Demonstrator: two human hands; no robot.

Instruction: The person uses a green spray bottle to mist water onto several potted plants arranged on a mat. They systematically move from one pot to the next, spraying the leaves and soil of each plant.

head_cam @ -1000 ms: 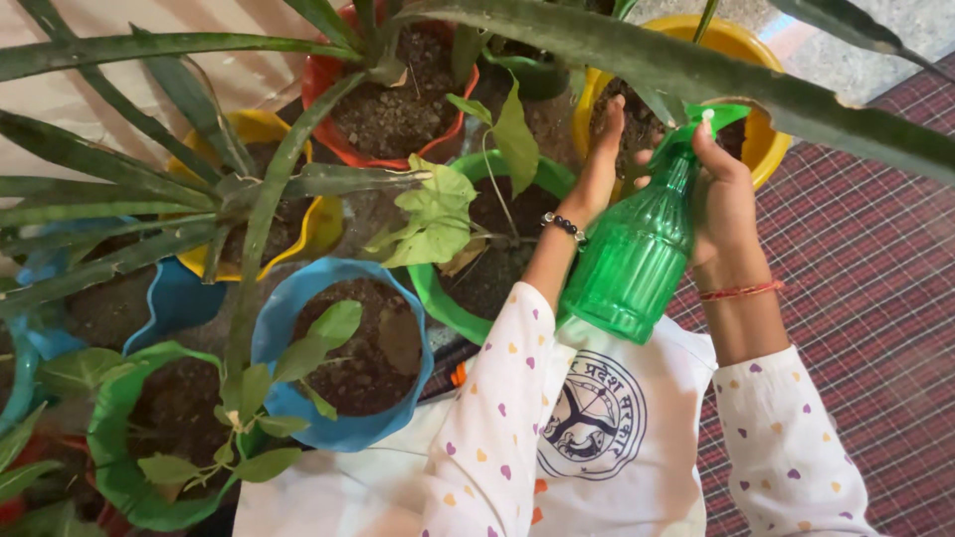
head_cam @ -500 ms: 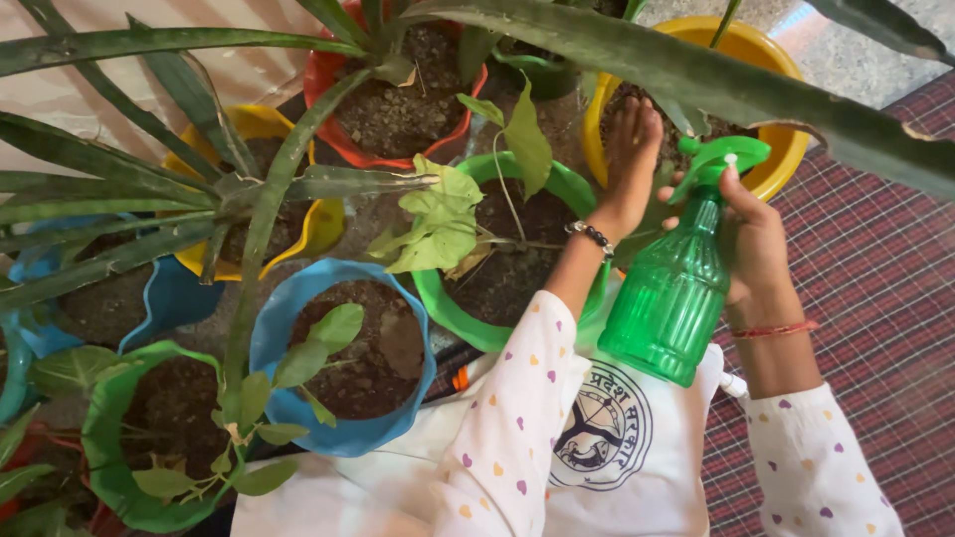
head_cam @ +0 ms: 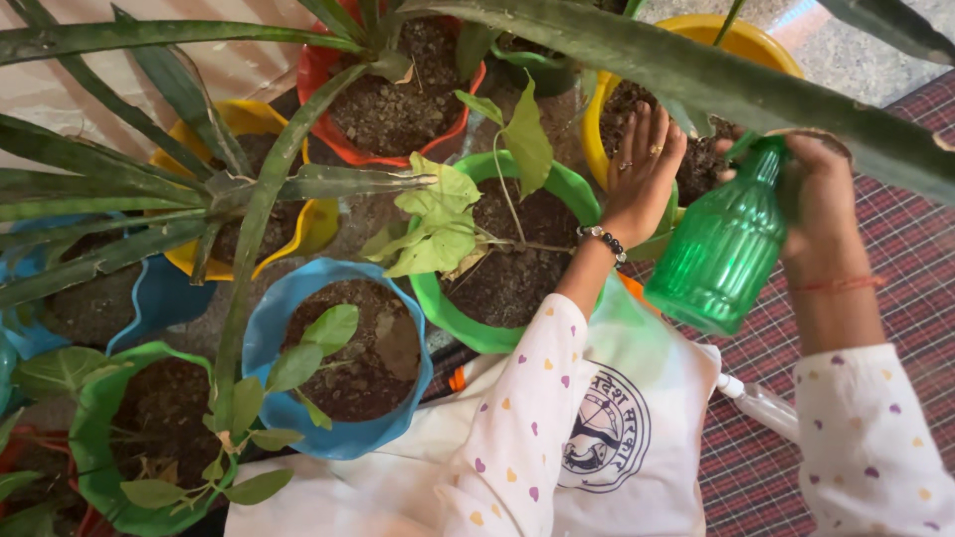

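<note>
While the right hand [head_cam: 821, 194] stays hidden in part behind a long leaf [head_cam: 696, 75], it grips the neck of a green spray bottle [head_cam: 721, 244] at about two o'clock.

Inspection notes: the bottle is tilted, nozzle end toward the yellow pot [head_cam: 756, 45] at one o'clock, its head masked by the leaf, so trigger contact cannot be confirmed. The left hand [head_cam: 642, 164] is released, fingers spread flat, resting on the soil at that pot's near rim, grasping nothing. A green pot [head_cam: 557, 184] with a pale-leaved seedling sits just beside the left wrist at twelve o'clock; blue, red and further pots lie at nine to eleven o'clock. Judged step: misting the yellow pot's plant. Further spraying calls for the nozzle clear of the leaf and the bottle held steady.
</note>
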